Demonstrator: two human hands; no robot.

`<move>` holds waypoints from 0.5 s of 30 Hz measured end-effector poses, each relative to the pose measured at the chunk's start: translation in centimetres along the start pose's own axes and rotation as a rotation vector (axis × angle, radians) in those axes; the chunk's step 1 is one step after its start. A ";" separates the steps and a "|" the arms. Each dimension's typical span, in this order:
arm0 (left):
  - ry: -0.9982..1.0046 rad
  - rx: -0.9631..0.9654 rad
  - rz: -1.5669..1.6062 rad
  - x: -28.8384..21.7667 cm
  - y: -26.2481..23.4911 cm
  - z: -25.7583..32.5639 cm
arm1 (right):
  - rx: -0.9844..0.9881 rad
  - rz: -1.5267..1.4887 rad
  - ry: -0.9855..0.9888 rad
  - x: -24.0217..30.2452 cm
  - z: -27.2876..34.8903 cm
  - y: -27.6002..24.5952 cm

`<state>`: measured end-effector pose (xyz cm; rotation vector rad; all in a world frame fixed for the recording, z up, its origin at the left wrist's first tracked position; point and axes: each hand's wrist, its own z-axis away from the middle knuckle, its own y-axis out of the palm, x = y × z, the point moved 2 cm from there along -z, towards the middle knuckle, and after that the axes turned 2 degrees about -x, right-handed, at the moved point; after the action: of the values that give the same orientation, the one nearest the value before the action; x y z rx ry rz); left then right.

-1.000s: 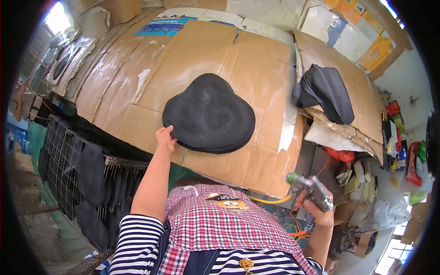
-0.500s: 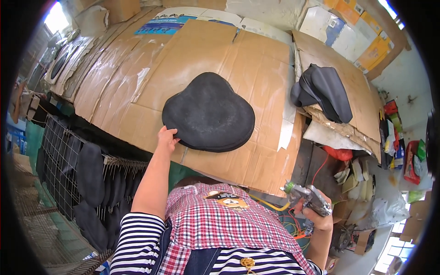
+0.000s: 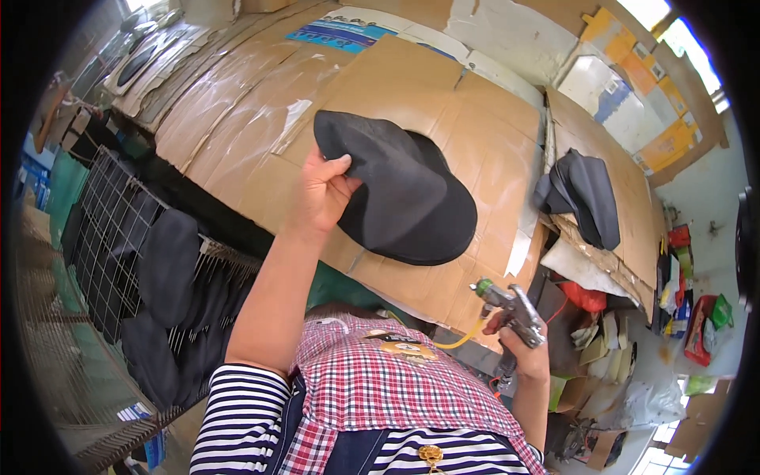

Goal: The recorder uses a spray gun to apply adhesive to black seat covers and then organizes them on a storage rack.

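My left hand (image 3: pixel 324 190) pinches the left edge of a black three-lobed fabric piece (image 3: pixel 396 186). That top layer is lifted and folded back toward the right, while another black piece (image 3: pixel 431 237) of similar outline lies beneath it on the cardboard-covered table (image 3: pixel 340 87). In my right hand (image 3: pixel 522 340), at the table's near right edge, is a metal spray gun (image 3: pixel 511 309) with a green ring near its nozzle. Its nozzle points left, and a yellow hose (image 3: pixel 463 339) runs beside it.
A folded stack of dark fabric pieces (image 3: pixel 582 198) rests on a cardboard-topped surface to the right. On the lower left stands a wire rack (image 3: pixel 111 214) hung with several black pieces (image 3: pixel 169 261). A red bag (image 3: pixel 582 296) sits below the right-hand surface.
My left hand has raised the left side of the top black piece, which lay flat before, and bent it over. The spray gun has moved slightly left and up.
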<state>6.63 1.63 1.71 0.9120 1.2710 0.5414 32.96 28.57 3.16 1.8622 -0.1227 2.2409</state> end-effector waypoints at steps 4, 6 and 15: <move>0.064 -0.026 0.065 -5.8 -0.3 5.0 | 0.154 0.038 0.040 -1.4 -2.2 3.7; 0.140 -0.078 0.068 -8.3 -1.7 7.9 | 0.246 0.032 0.082 -1.5 -3.4 5.8; 0.310 -0.545 0.164 -20.3 -9.9 18.9 | 0.515 0.157 0.143 0.4 -6.3 16.1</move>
<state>18.50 -25.04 5.74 0.4837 1.2342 1.1295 23.20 14.26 3.61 1.9655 0.3808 2.6995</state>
